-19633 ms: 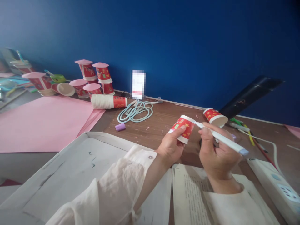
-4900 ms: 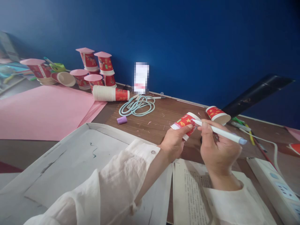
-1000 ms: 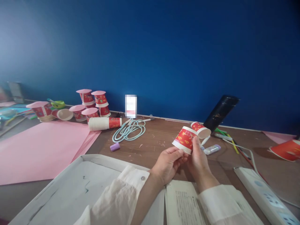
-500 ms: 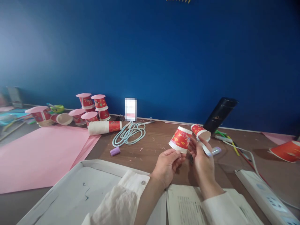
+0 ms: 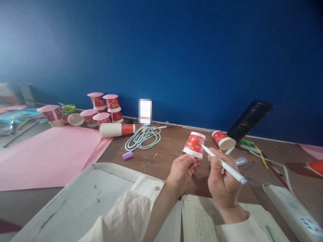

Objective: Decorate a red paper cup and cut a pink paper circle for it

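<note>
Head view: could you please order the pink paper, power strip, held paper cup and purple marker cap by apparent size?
Largest to smallest:
Pink paper, partly out of frame
Power strip, likewise
Held paper cup
Purple marker cap

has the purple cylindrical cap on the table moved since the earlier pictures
No, the purple cylindrical cap still lies in front of the left side of the coiled light-blue cable.

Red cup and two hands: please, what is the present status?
Left hand holding red cup inverted by its rim. Right hand holding white marker, tip at cup's side. Second cup lying beyond right hand, not blocking.
</note>
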The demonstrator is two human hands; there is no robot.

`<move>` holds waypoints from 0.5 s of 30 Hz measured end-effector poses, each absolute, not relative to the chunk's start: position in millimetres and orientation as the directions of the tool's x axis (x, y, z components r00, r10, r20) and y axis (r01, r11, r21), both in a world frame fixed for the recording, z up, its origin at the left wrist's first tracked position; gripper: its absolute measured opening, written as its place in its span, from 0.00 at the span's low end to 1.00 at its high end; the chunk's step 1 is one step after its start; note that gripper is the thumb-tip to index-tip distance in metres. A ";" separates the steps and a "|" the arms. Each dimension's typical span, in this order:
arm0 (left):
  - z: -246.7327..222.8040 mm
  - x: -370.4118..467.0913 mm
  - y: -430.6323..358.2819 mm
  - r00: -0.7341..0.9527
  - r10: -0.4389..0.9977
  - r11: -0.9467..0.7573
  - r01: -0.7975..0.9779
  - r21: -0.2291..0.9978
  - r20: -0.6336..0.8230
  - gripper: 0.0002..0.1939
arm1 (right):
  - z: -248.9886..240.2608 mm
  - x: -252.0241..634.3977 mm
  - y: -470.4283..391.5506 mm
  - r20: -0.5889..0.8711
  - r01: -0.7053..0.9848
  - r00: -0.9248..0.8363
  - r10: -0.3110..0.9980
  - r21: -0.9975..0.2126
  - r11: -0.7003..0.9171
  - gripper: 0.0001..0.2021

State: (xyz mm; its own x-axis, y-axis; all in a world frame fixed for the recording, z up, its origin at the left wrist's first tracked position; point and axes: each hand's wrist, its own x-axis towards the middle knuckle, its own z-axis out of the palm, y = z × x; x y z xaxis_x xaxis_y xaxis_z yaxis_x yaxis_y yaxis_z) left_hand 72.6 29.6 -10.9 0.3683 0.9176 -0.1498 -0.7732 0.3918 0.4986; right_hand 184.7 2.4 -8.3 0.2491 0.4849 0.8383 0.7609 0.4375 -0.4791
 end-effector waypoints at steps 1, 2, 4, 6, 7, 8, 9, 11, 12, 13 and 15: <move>-11.5 72.7 29.9 0.366 0.920 0.385 -0.779 0.494 -0.140 0.14 | -6.6 182.8 0.8 0.851 0.773 0.214 0.480 -0.448 0.449 0.11; -11.9 72.8 30.2 0.364 0.921 0.381 -0.782 0.492 -0.135 0.14 | -4.9 181.4 -0.2 0.862 0.787 0.182 0.474 -0.417 0.455 0.11; -12.8 72.9 30.8 0.361 0.923 0.376 -0.787 0.490 -0.131 0.14 | -2.3 180.3 -1.1 0.878 0.813 0.138 0.458 -0.364 0.454 0.10; -13.5 72.9 31.5 0.354 0.925 0.373 -0.793 0.482 -0.134 0.14 | -0.6 181.1 -1.0 0.888 0.834 0.107 0.448 -0.326 0.446 0.09; -13.9 72.9 31.9 0.350 0.926 0.372 -0.796 0.478 -0.138 0.15 | -0.1 181.8 -0.8 0.891 0.842 0.093 0.445 -0.309 0.442 0.09; -14.2 72.9 32.2 0.346 0.927 0.371 -0.798 0.475 -0.142 0.15 | 0.2 182.7 -0.6 0.893 0.852 0.080 0.442 -0.292 0.435 0.08; -14.4 72.9 32.5 0.344 0.928 0.370 -0.799 0.473 -0.144 0.16 | 0.5 183.4 -0.3 0.895 0.861 0.066 0.441 -0.274 0.428 0.08; -14.4 72.9 32.8 0.343 0.928 0.369 -0.798 0.477 -0.144 0.16 | 0.9 184.1 0.3 0.896 0.878 0.037 0.443 -0.241 0.413 0.07; -14.3 72.9 32.8 0.344 0.928 0.369 -0.797 0.479 -0.144 0.16 | 1.1 184.1 0.7 0.894 0.884 0.024 0.447 -0.228 0.408 0.07; -14.0 72.9 32.7 0.342 0.929 0.367 -0.796 0.481 -0.143 0.16 | 1.3 183.9 1.0 0.892 0.888 0.013 0.451 -0.218 0.406 0.07; -13.4 73.0 32.4 0.341 0.929 0.367 -0.794 0.485 -0.145 0.16 | 1.7 183.2 1.8 0.892 0.891 0.006 0.451 -0.210 0.403 0.06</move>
State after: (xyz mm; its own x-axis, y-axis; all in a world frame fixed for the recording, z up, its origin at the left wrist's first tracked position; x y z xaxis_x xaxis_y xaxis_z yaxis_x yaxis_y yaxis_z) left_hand 73.0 32.4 -13.4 0.3407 0.9289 -0.1449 -0.7940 0.3668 0.4847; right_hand 183.2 1.8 1.7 0.0059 0.4514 0.8923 0.8908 0.4030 -0.2098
